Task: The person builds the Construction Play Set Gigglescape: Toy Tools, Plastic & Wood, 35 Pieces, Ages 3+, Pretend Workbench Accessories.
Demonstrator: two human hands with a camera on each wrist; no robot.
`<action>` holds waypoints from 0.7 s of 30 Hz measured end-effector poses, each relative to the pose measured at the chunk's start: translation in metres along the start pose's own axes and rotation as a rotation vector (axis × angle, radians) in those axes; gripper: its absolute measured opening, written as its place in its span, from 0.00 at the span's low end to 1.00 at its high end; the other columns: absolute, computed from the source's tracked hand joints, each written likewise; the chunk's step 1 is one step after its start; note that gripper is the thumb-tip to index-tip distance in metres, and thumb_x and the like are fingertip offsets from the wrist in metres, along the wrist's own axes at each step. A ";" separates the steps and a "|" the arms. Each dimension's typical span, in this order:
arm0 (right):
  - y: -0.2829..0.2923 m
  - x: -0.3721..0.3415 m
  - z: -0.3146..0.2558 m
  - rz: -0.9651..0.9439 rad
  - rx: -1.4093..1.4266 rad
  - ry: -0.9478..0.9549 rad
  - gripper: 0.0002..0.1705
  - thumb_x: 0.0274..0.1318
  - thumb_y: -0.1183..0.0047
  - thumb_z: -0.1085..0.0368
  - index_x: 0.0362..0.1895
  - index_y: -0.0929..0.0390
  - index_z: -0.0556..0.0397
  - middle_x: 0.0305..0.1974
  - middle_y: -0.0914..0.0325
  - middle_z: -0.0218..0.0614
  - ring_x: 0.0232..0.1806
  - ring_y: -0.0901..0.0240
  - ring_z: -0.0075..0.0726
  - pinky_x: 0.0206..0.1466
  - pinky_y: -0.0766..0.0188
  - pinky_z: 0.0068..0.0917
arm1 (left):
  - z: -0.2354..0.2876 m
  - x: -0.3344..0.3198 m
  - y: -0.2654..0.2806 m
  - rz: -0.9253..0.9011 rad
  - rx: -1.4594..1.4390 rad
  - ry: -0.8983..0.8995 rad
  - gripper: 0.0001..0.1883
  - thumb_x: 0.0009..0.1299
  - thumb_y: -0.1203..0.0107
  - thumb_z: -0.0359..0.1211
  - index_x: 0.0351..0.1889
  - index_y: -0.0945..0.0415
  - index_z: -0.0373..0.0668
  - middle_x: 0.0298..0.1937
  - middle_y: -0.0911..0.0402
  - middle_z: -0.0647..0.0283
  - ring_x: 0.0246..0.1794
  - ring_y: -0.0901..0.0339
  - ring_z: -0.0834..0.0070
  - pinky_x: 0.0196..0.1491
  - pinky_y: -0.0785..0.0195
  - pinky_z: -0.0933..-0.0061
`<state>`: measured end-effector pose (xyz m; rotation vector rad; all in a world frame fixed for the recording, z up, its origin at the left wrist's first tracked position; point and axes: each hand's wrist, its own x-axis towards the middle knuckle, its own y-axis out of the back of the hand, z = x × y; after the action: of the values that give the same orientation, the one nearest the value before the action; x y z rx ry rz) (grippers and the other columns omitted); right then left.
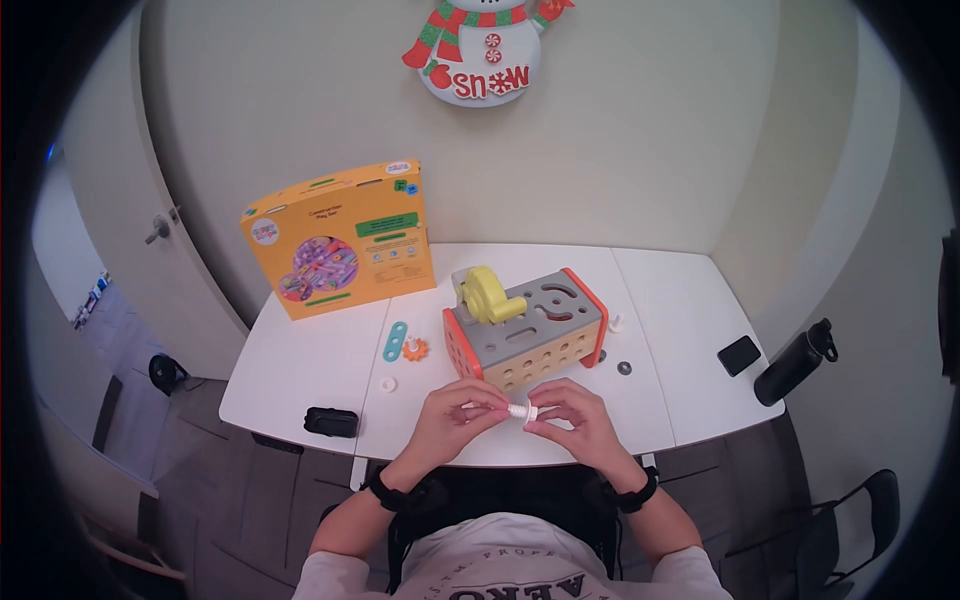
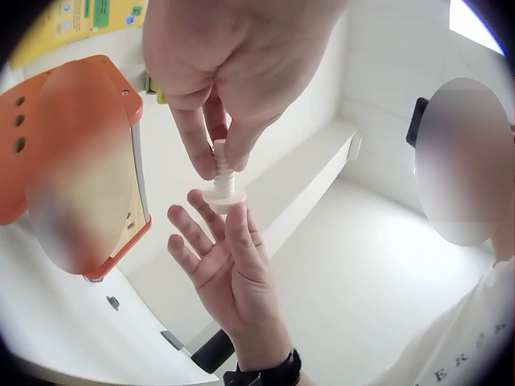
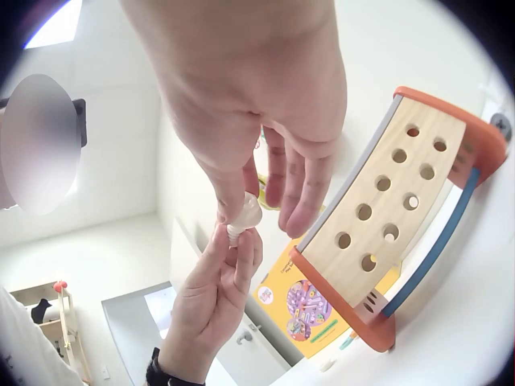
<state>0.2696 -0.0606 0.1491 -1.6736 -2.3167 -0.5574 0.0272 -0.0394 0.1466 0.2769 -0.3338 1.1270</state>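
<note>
In front of the person, both hands meet at a white toy screw [image 1: 519,411]. The left hand [image 1: 455,417] pinches the threaded end between thumb and fingers. Thumb and index finger of the right hand [image 1: 578,418] grip the wide round end, its other fingers spread apart in the left wrist view. The screw's ridged thread [image 2: 224,178] shows between the two hands. Just beyond them stands a toy workbench [image 1: 550,365] with a grey top, orange ends and holes in its wooden side. A yellow toy part [image 1: 485,296] sits on top of it.
Left of the workbench lie a teal strip [image 1: 396,341], an orange gear [image 1: 416,350], a white ring-shaped piece [image 1: 388,384] and a black case [image 1: 331,422]. A yellow box [image 1: 345,245] stands behind. To the right are a dark round piece [image 1: 625,368], a phone [image 1: 739,355] and a bottle [image 1: 795,365].
</note>
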 end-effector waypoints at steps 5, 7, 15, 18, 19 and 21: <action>0.013 0.000 0.004 0.029 0.092 -0.068 0.16 0.58 0.32 0.80 0.50 0.18 0.63 0.48 0.18 0.38 0.48 0.16 0.31 0.56 0.16 0.28 | -0.009 0.003 0.003 0.038 0.051 -0.001 0.10 0.70 0.36 0.18 0.48 0.16 0.33 0.53 0.18 0.55 0.54 0.18 0.69 0.60 0.19 0.68; 0.027 0.004 0.005 0.104 0.018 -0.028 0.16 0.58 0.33 0.80 0.50 0.18 0.62 0.49 0.18 0.38 0.48 0.16 0.30 0.55 0.17 0.27 | -0.004 0.007 0.014 0.062 0.205 -0.094 0.11 0.70 0.35 0.21 0.50 0.17 0.34 0.54 0.18 0.55 0.54 0.17 0.68 0.60 0.20 0.67; 0.109 0.073 -0.037 0.247 -0.510 -0.022 0.12 0.65 0.34 0.69 0.50 0.15 0.60 0.43 0.14 0.38 0.39 0.17 0.25 0.45 0.20 0.23 | -0.016 0.023 0.025 0.101 0.810 -0.320 0.21 0.70 0.33 0.31 0.62 0.19 0.39 0.63 0.19 0.51 0.73 0.30 0.52 0.74 0.35 0.57; 0.134 0.103 -0.019 0.206 -0.709 0.011 0.12 0.65 0.34 0.65 0.48 0.14 0.60 0.43 0.14 0.40 0.37 0.19 0.28 0.43 0.21 0.25 | -0.028 0.025 0.031 0.043 0.816 -0.279 0.22 0.71 0.34 0.30 0.63 0.20 0.40 0.67 0.21 0.52 0.78 0.34 0.52 0.75 0.37 0.55; 0.135 0.110 -0.022 0.177 -0.740 -0.042 0.12 0.65 0.34 0.65 0.47 0.13 0.60 0.44 0.14 0.41 0.38 0.19 0.32 0.42 0.21 0.28 | -0.028 0.025 0.033 0.028 0.818 -0.269 0.23 0.71 0.34 0.30 0.64 0.20 0.40 0.68 0.21 0.52 0.78 0.35 0.52 0.75 0.37 0.54; 0.139 0.120 -0.015 0.122 -0.783 -0.046 0.12 0.65 0.34 0.65 0.47 0.13 0.59 0.44 0.13 0.40 0.39 0.18 0.33 0.43 0.21 0.28 | -0.026 0.024 0.034 0.022 0.793 -0.252 0.22 0.71 0.35 0.29 0.64 0.20 0.40 0.68 0.21 0.54 0.78 0.35 0.52 0.76 0.37 0.55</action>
<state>0.3619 0.0745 0.2343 -2.1149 -2.1274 -1.5551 0.0091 0.0045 0.1339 1.1218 -0.0937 1.2089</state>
